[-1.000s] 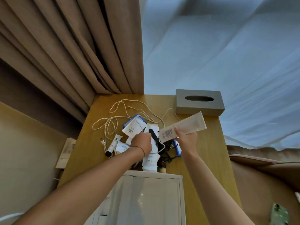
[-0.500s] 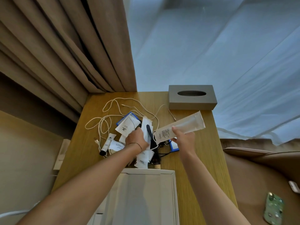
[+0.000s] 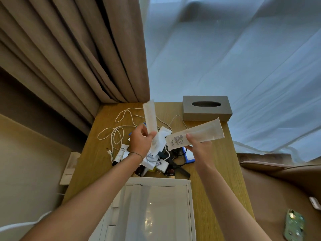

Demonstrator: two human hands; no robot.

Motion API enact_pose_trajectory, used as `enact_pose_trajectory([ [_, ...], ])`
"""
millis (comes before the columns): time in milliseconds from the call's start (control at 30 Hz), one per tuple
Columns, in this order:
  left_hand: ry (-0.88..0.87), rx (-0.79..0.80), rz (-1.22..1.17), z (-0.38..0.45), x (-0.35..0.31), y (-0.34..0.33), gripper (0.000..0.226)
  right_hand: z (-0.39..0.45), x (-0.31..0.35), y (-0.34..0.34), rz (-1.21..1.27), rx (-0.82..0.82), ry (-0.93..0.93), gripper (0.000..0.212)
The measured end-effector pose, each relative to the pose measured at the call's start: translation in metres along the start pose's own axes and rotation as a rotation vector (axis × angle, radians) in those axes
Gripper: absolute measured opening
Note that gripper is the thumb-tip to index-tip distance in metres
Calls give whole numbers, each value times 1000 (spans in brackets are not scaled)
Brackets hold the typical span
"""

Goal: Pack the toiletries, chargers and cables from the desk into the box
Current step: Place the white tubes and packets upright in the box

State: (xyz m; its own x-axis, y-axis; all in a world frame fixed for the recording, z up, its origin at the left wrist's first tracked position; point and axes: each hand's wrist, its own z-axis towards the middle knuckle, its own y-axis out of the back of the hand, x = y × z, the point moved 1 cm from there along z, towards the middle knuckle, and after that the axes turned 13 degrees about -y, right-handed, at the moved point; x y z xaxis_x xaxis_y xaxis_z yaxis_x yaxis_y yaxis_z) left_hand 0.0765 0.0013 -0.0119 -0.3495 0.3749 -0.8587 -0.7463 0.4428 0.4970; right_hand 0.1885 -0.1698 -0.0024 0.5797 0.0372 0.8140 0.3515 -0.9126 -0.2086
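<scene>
Heavy brown curtains (image 3: 73, 54) hang in deep folds on the left, meeting a sheer white curtain (image 3: 234, 58) that lets in cool bluish daylight. Below them stands a wooden tabletop (image 3: 224, 171) with a grey tissue box (image 3: 206, 110) at its far right corner. A beige wall (image 3: 26, 162) runs along the left. On the right sits a brown leather seat (image 3: 278, 185), with a phone (image 3: 294, 225) in a patterned case lying on it.
</scene>
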Motion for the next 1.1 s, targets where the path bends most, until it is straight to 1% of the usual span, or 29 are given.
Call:
enact_pose_trajectory([
  [67,-13,-57,-109,1,-17,14,17,-9,5,1,-44,0,31,24],
  [133,-10,-110,-202,4,-33,31,16,-20,11,1,-97,13,68,23],
  [267,0,-183,-346,0,-54,62,26,-47,23,-1,-129,23,149,24],
  [333,-18,-177,-454,-9,-58,76,31,-61,25,-3,-155,43,165,21],
  [400,-51,-146,-508,-23,-60,90,36,-77,26,-4,-173,57,168,22],
  [500,-56,-130,-544,-45,-55,108,31,-101,24,-5,-223,83,209,18],
  [600,-31,-137,-572,-70,-43,121,25,-121,13,-3,-224,148,225,16],
  [700,15,-138,-582,-94,-28,132,16,-134,-10,-5,-261,200,174,15],
  [833,84,-138,-570,-122,-3,146,13,-144,-62,-10,-349,240,45,15],
  [1100,220,-120,-556,-159,36,179,8,-136,-158,-23,-796,237,-268,16],
])
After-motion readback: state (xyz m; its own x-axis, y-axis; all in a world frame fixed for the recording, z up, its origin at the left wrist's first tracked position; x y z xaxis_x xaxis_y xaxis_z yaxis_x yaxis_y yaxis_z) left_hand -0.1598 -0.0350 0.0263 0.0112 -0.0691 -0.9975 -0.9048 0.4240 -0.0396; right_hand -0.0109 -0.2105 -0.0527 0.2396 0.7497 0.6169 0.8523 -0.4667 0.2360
